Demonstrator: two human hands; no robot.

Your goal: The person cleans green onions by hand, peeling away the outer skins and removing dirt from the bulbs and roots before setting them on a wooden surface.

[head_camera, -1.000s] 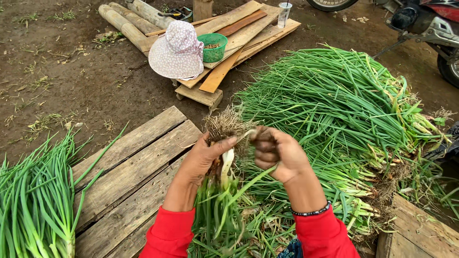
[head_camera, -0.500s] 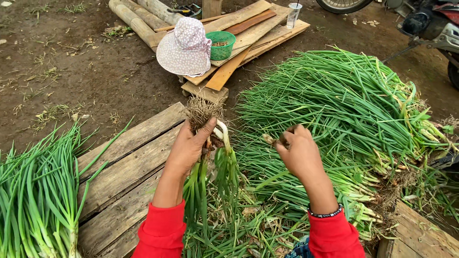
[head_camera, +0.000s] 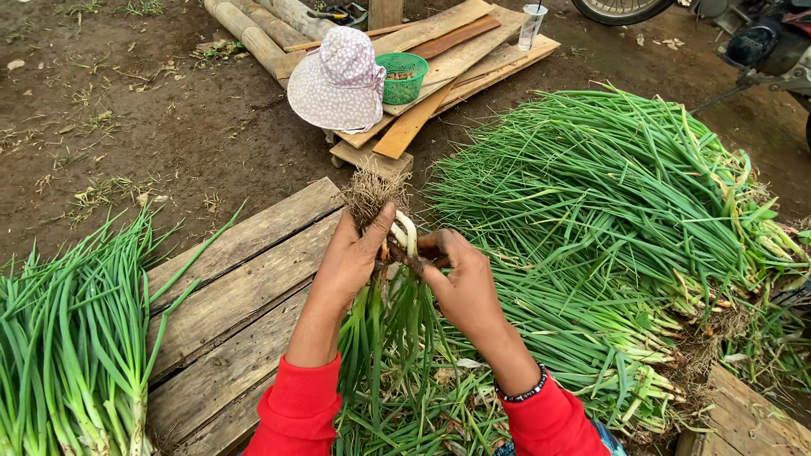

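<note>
Back at the bunch, the right hand [head_camera: 463,287] pinches the green onion clump [head_camera: 395,253]; left hand [head_camera: 351,262] fingers grasp it, roots toward twelve o'clock.

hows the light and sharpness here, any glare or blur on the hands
Head view: soft, even daylight, no hard shadows or glare. The left hand and right hand look sharp around the spring onion bunch; the onion pile stays crisp too. Slight wide-angle stretch at the frame edges.
</note>
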